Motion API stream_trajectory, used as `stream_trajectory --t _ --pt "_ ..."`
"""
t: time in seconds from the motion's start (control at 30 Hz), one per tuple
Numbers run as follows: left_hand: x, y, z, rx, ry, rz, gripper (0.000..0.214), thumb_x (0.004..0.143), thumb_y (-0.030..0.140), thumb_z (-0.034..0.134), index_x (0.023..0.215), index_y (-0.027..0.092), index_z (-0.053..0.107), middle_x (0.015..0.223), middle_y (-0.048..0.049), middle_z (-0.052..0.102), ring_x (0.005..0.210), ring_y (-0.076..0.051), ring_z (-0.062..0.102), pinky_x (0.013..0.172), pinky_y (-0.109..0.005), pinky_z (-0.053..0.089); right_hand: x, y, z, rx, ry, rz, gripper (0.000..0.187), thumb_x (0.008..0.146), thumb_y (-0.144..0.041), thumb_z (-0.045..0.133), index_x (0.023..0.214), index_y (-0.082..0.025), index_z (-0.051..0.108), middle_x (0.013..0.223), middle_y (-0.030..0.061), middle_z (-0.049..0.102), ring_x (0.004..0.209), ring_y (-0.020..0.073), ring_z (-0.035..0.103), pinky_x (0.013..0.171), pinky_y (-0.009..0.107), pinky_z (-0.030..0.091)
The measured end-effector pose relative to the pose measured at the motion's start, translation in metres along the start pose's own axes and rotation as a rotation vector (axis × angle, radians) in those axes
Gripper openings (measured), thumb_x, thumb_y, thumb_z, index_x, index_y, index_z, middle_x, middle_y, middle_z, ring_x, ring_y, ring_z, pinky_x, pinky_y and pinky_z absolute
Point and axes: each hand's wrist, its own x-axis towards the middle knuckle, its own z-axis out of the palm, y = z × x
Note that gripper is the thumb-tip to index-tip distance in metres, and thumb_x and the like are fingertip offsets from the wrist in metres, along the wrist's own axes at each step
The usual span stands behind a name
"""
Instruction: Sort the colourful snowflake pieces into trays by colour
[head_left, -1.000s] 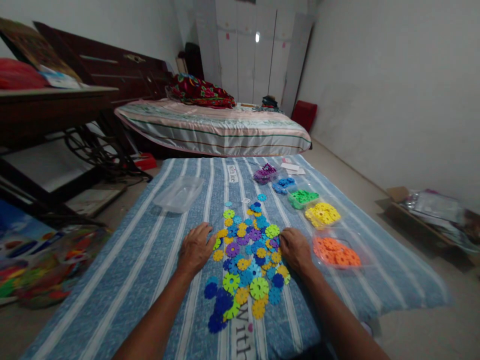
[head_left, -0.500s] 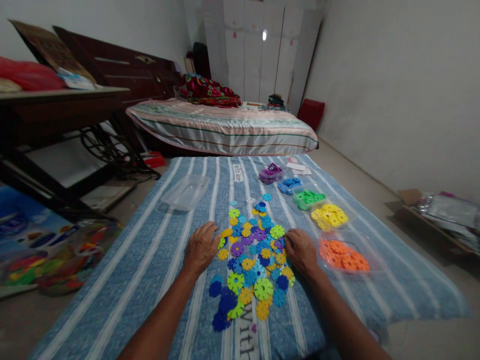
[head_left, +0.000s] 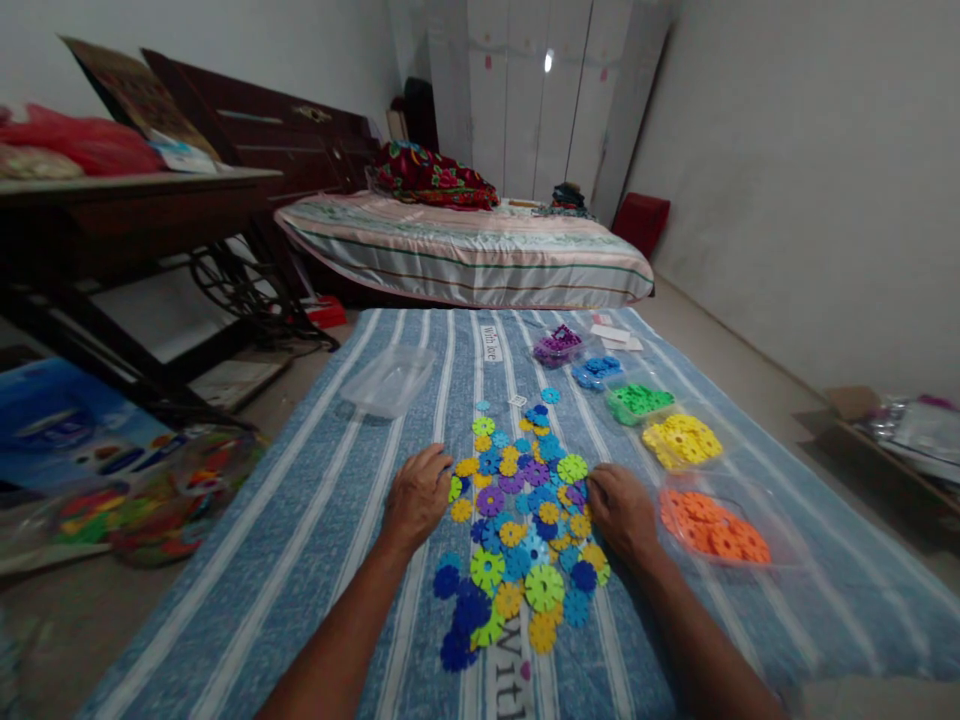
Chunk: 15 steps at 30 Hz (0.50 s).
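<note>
A spread pile of flower-shaped plastic discs (head_left: 536, 475) in yellow, lime, purple and several blues lies on the striped cloth. At its left edge rests my left hand (head_left: 416, 495), fingers loosely bent and apart, close to a lime disc (head_left: 455, 488). My right hand (head_left: 622, 510) lies against the right edge, its fingers bent toward a lime disc (head_left: 572, 468) and their tips partly hidden. I see nothing held in either hand. Beside my right hand stands a clear tub of orange discs (head_left: 712, 525).
Further tubs hold yellow (head_left: 682, 440), green (head_left: 640, 400), blue (head_left: 597, 370) and purple pieces (head_left: 559, 343) along the right. An unfilled clear tub (head_left: 390, 382) sits back left. Beyond the striped cloth (head_left: 315, 520) is a bed (head_left: 480, 250); a sewing-machine table (head_left: 142, 185) stands left.
The whole view has shifted, so things appear a little further right. Both hands keep their places beside the pile, and the discs look unmoved.
</note>
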Motion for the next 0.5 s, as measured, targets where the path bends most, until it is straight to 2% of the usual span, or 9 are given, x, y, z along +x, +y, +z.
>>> stream_trajectory --t 0.17,0.3,0.5 --pt "-0.0009 -0.0013 -0.0005 0.0 -0.021 0.003 0.029 0.081 0.014 0.042 0.093 0.02 0.067 0.119 -0.0093 0.066 0.108 -0.024 0.061 0.096 -0.041 0.05 -0.0016 0.0004 -0.0005 0.0 0.007 -0.003 0.022 0.092 -0.022 0.046 0.083 -0.019 0.066 0.09 0.0081 0.066 0.084 0.0205 0.058 0.078 0.033 0.043" --pt "-0.0011 -0.0012 -0.0022 -0.022 -0.03 -0.006 0.029 0.08 0.014 0.042 0.091 0.02 0.068 0.119 -0.0096 0.066 0.108 -0.024 0.061 0.096 -0.041 0.051 -0.0012 -0.0003 -0.0021 0.012 -0.003 -0.009 0.022 0.092 -0.022 0.046 0.084 -0.018 0.066 0.09 0.0085 0.066 0.084 0.0205 0.058 0.079 0.033 0.043" --pt "0.0003 0.0023 -0.0078 -0.06 -0.037 0.017 0.023 0.088 0.034 0.048 0.09 0.02 0.067 0.119 -0.0118 0.066 0.107 -0.026 0.062 0.095 -0.043 0.051 -0.0003 -0.001 -0.0023 0.0 -0.012 0.022 0.023 0.092 -0.023 0.046 0.085 -0.018 0.067 0.093 0.0087 0.066 0.086 0.0202 0.057 0.079 0.032 0.043"
